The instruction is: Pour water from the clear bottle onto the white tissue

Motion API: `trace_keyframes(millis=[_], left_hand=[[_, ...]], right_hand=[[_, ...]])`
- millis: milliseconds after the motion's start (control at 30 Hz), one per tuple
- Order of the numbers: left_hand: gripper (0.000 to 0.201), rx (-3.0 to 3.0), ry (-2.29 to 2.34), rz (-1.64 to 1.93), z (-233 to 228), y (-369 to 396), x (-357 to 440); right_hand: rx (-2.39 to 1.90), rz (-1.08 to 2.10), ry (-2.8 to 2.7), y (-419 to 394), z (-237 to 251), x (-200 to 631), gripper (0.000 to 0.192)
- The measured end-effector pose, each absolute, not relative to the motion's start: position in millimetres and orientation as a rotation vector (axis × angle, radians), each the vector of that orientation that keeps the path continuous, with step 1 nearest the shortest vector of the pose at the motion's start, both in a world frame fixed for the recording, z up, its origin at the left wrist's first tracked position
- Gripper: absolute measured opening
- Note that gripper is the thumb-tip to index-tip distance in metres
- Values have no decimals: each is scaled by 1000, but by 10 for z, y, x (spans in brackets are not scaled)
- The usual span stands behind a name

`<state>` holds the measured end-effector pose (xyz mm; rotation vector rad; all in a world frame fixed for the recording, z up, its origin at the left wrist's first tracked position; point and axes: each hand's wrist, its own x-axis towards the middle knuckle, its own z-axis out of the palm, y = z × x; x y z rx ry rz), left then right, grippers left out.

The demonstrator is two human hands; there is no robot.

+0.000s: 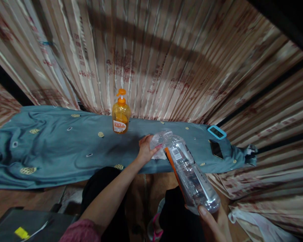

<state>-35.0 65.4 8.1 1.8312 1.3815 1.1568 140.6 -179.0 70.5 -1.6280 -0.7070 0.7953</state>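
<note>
My right hand (213,223) grips the base of a clear plastic bottle (192,174) with an orange-edged label, tilted so its neck points away toward the table. My left hand (146,149) reaches forward and closes its fingers around the bottle's cap end, with something white, perhaps a cloth or tissue (159,154), under the fingers. An orange pump bottle of soap (120,116) stands upright on the teal cloth-covered table (53,151), behind and left of my left hand.
A small blue-framed digital clock (216,132) and a dark phone (215,149) lie at the table's right end. Striped curtains (166,60) hang behind and to the right. A dark box with a yellow tag (21,232) sits at the lower left.
</note>
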Motion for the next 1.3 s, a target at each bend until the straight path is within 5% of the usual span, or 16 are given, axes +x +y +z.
trace_keyframes(millis=[1300], left_hand=[[51,1841,1342,1259,-63,681,-341]], right_hand=[[-1600,803,-676,-1806,535,1488,70]])
